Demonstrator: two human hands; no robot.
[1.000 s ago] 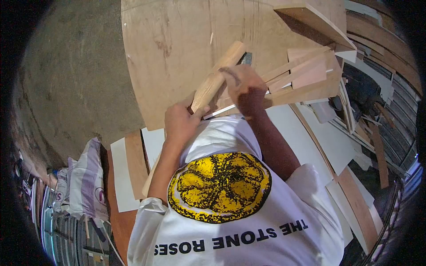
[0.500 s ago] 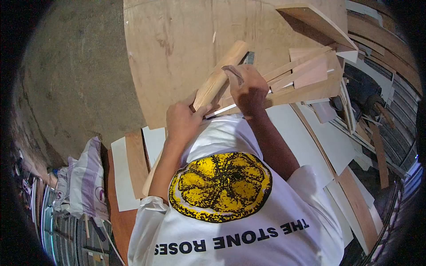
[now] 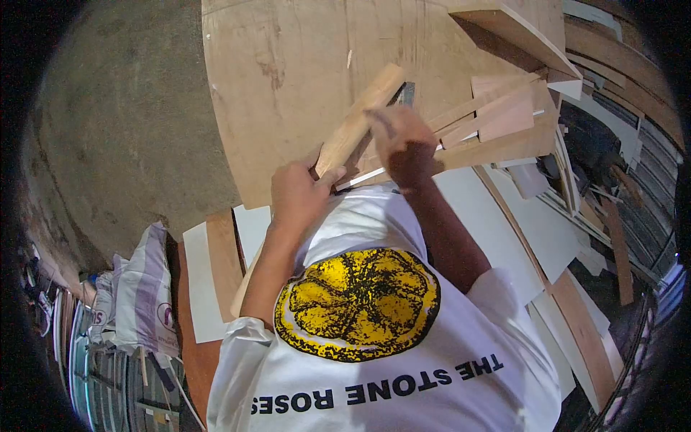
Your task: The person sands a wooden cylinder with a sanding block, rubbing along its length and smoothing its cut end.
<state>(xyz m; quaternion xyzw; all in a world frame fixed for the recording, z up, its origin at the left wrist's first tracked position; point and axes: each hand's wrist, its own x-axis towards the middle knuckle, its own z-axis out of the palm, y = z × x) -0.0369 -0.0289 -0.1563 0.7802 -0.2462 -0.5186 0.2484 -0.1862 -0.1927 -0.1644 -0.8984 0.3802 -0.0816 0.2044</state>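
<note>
A pale wooden piece (image 3: 356, 122) slants up and away from my body over the plywood sheet. My left hand (image 3: 299, 191) grips its near end, with the thumb on top. My right hand (image 3: 404, 140) is closed beside the middle of the piece, pressing a small brownish sheet, perhaps sandpaper, against its right edge; motion blurs the fingers. Just beyond my right hand a grey metallic object (image 3: 408, 93) shows in part, next to the far end of the wooden piece.
A large plywood sheet (image 3: 281, 86) lies ahead. An angled wooden board (image 3: 515, 32) stands at its far right, near thin strips (image 3: 497, 144). White panels (image 3: 489, 230) lie to the right. A white and purple sack (image 3: 144, 295) sits at the left.
My right hand has shifted slightly along the wooden piece and is more blurred than half a second ago. My left hand keeps its grip, and the view has drifted a little.
</note>
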